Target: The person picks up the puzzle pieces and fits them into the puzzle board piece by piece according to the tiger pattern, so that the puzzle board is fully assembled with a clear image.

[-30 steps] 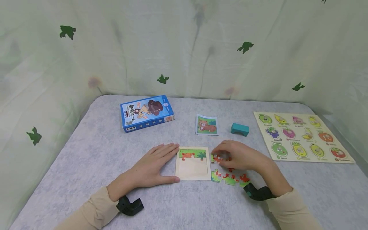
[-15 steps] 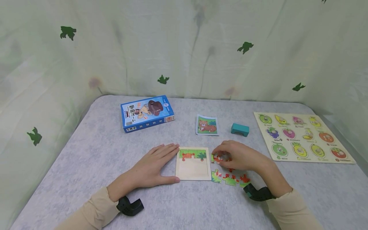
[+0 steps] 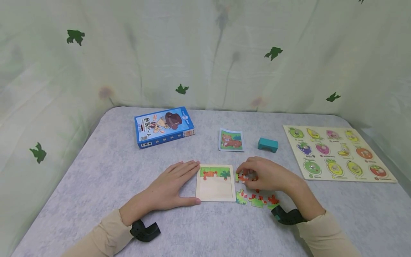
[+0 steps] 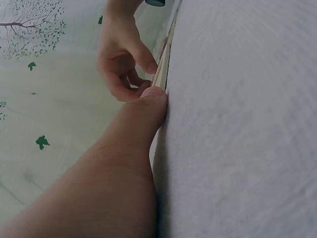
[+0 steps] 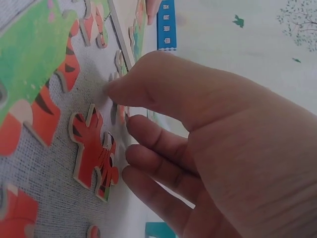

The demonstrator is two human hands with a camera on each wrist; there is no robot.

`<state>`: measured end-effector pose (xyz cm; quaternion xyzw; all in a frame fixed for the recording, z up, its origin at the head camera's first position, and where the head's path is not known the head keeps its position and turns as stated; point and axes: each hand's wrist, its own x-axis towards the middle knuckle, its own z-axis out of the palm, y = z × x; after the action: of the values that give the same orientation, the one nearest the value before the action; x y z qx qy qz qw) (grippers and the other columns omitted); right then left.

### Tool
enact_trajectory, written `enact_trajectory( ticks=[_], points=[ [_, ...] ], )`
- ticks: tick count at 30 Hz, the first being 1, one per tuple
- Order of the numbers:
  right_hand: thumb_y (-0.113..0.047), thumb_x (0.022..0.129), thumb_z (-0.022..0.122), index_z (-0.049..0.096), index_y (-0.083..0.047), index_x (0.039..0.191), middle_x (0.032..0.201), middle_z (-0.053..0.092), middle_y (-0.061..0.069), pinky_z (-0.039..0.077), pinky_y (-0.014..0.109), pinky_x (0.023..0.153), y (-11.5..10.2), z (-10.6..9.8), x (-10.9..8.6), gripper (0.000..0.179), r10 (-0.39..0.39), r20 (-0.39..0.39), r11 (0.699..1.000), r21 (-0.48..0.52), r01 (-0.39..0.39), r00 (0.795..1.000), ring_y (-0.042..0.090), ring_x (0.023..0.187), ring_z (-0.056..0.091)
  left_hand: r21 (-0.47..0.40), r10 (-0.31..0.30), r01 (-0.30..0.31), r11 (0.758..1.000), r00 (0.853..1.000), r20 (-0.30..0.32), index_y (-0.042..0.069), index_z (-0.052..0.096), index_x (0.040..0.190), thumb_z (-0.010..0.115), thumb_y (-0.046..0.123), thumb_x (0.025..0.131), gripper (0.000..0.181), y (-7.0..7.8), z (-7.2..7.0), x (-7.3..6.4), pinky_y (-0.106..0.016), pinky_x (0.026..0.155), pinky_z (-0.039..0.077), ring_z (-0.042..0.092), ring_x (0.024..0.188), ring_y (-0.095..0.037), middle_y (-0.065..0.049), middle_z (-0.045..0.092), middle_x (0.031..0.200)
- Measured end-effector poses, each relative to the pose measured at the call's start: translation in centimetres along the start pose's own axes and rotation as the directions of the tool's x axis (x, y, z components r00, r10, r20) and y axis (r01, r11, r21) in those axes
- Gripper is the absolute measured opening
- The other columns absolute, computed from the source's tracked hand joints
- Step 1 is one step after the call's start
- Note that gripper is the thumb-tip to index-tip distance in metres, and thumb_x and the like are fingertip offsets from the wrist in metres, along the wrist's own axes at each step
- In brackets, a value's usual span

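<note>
A shallow square wooden puzzle tray lies mid-table, its top strip filled with green and orange tiger-picture pieces and the rest bare wood. My left hand rests on the table with fingers extended, fingertips and thumb tip at the tray's left edge. Just right of the tray, my right hand is bent over an orange puzzle piece, thumb and index finger at its sides. The index fingertip is hidden behind the thumb in the right wrist view. Loose tiger pieces lie beneath and beside this hand.
Several green-and-red pieces lie in a row nearer me. Behind the tray are a tiger picture card, a teal arched block and a blue game box. A fruit board lies at right.
Both hands keep nearly the same place. My right hand shifts only very slightly over the piece.
</note>
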<state>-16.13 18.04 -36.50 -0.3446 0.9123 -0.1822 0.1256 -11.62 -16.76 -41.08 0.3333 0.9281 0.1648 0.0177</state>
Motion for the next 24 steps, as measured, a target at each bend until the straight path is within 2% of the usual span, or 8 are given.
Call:
enact_trajectory(
  ticks=[8, 16, 24],
  points=[
    [-0.016, 0.087, 0.074, 0.076, -0.023, 0.113, 0.097, 0.064, -0.011, 0.050, 0.022, 0.069, -0.18, -0.11, -0.05, 0.027, -0.001, -0.038, 1.000, 0.006, 0.001, 0.999, 0.010, 0.083, 0.054, 0.004, 0.001, -0.001, 1.000, 1.000, -0.002, 0.016, 0.029, 0.164, 0.053, 0.082, 0.088, 0.104, 0.00, 0.04, 0.00, -0.048, 0.130, 0.018, 0.024, 0.158, -0.020, 0.003, 0.027, 0.170],
    [-0.018, 0.088, 0.074, 0.076, -0.022, 0.117, 0.104, 0.066, -0.010, 0.053, 0.023, 0.071, -0.46, -0.40, -0.14, 0.029, 0.018, -0.056, 1.000, -0.004, -0.018, 0.998, 0.010, 0.087, 0.055, 0.006, 0.003, -0.003, 1.000, 1.000, -0.003, 0.016, 0.030, 0.164, 0.052, 0.082, 0.088, 0.104, 0.02, 0.06, 0.01, -0.048, 0.130, 0.019, 0.024, 0.158, -0.020, 0.003, 0.028, 0.170],
    [-0.016, 0.088, 0.074, 0.076, -0.021, 0.121, 0.108, 0.067, -0.009, 0.054, 0.024, 0.075, -0.68, -0.44, -0.04, 0.033, -0.034, -0.070, 0.999, -0.017, 0.033, 0.997, 0.011, 0.090, 0.057, 0.009, 0.011, -0.011, 1.000, 1.000, -0.009, 0.015, 0.030, 0.164, 0.053, 0.081, 0.088, 0.104, -0.02, 0.04, -0.02, -0.048, 0.130, 0.019, 0.024, 0.158, -0.020, 0.001, 0.028, 0.170]
  ],
)
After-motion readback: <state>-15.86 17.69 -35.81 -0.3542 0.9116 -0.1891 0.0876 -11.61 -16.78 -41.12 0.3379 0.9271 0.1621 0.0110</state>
